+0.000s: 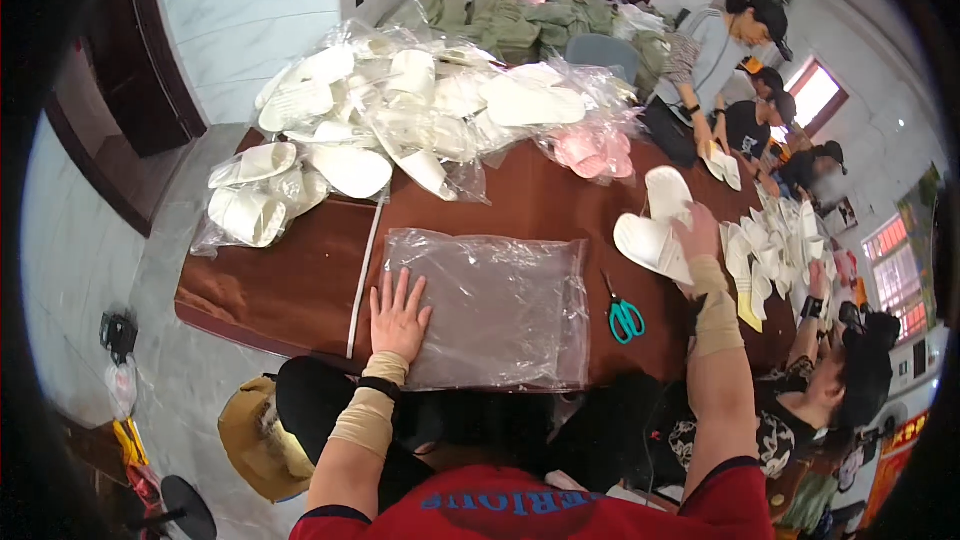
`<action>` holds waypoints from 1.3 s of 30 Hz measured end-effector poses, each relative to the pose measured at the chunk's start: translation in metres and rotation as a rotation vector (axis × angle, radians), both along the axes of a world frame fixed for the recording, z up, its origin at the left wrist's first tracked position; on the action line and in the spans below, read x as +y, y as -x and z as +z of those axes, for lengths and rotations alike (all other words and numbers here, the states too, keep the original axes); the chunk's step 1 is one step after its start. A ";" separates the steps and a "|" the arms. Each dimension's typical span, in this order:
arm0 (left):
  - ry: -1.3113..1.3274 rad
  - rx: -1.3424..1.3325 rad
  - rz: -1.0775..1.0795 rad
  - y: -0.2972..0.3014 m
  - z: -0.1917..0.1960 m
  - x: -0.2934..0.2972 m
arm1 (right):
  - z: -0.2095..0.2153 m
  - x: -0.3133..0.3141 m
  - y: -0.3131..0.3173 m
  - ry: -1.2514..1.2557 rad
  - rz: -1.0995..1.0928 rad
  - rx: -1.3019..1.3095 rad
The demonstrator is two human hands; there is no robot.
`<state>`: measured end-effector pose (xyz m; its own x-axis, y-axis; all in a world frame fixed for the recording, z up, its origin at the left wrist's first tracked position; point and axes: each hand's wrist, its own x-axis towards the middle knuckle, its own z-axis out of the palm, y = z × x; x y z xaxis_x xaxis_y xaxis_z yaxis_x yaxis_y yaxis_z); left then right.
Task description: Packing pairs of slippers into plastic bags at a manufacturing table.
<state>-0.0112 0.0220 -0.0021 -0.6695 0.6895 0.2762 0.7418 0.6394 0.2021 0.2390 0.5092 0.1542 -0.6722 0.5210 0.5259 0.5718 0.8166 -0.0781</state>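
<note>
left hand [399, 312]: flat and open, palm down, fingers spread, pressing on the left part of the clear plastic bag; it grips nothing.
right hand [697, 236]: raised off the table well to the right of the left hand, closed on a pair of white slippers; how the fingers wrap them is hard to make out from behind.
clear plastic bag [500, 305]: lies flat on the brown table, under the left hand and stretching away to its right, crinkled and shiny.
white slippers [655, 225]: held in the right hand, just left of and above it; one sole points up and away, the other lies lower and to the left.
scissors [624, 313]: teal handles, lying on the table between the two hands, below the right hand and just right of the bag's edge.
brown table [290, 285]: bare wood shows just left of the left hand.
heap of bagged slippers [400, 120]: white pairs in clear wrap, piled well beyond the left hand at the far side of the table.
pink slippers [596, 152]: in a clear bag, beyond the right hand and to its left.
row of loose slippers [775, 240]: just right of the right hand, white ones running away along the table edge.
other people [740, 50]: seated and bent over the table, beyond and to the right of the right hand.
</note>
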 end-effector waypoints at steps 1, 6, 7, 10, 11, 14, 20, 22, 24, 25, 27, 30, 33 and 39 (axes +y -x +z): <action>0.013 -0.002 0.022 0.001 0.000 -0.007 | 0.000 -0.034 0.046 0.076 0.114 0.007; -0.014 -0.041 0.026 0.000 0.008 -0.009 | -0.024 -0.158 0.205 0.277 0.482 -0.168; -0.011 -0.056 0.022 0.000 0.008 -0.009 | -0.035 -0.175 0.227 0.306 0.480 -0.214; 0.031 -0.079 0.015 0.000 0.009 -0.004 | -0.069 -0.211 0.273 0.232 0.275 -0.181; 0.024 -0.092 0.010 -0.001 0.009 -0.004 | -0.072 -0.209 0.284 0.231 0.288 -0.180; -0.003 -0.108 -0.004 -0.002 0.008 -0.002 | -0.075 -0.179 0.297 0.543 0.353 0.074; -0.026 -0.100 0.016 -0.001 0.008 -0.008 | 0.042 -0.079 0.240 0.947 0.316 0.634; -0.031 -0.084 0.027 0.000 0.004 -0.011 | 0.094 -0.077 0.212 0.949 0.220 0.728; -0.037 -0.059 0.016 0.002 0.002 -0.008 | 0.131 -0.076 0.185 0.895 0.211 0.638; -0.038 -0.055 0.012 0.002 0.002 -0.008 | 0.148 -0.089 0.176 0.892 0.205 0.556; -0.031 -0.049 -0.002 0.001 0.003 -0.004 | 0.159 -0.112 0.165 0.914 0.197 0.502; -0.032 -0.021 0.007 0.000 0.005 -0.005 | 0.153 -0.157 0.165 1.095 0.205 0.342; -0.031 -0.040 0.013 -0.001 0.003 -0.007 | 0.143 -0.208 0.166 1.484 0.300 0.167; -0.051 -0.042 0.005 -0.001 -0.001 -0.006 | 0.154 -0.203 0.182 1.149 0.405 -0.362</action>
<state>-0.0099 0.0160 -0.0027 -0.6851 0.6715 0.2824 0.7285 0.6313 0.2660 0.0570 0.3067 0.3086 -0.8998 0.2776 -0.3366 0.4346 0.5032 -0.7469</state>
